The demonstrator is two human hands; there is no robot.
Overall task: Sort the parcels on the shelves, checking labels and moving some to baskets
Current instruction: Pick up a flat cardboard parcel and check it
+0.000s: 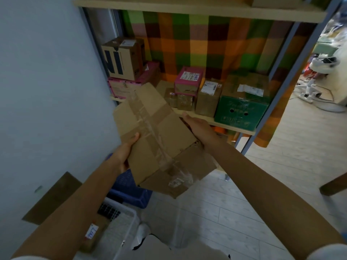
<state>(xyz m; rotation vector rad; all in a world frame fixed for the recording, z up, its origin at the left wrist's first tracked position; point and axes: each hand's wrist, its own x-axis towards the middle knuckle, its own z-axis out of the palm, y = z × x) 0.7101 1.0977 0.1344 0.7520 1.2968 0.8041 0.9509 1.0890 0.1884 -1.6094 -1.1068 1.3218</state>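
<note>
Before the shelf (234,128), left hand (123,152) and right hand (199,127) hold a tilted parcel (159,139), fingers (185,117) clasped round opposite edges. Risk: this edge-only grip may slip, dropping it beside the blue basket (131,192).

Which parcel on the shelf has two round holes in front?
The dark green cardboard box at the right end of the wooden shelf; the others are brown or pink.
</note>
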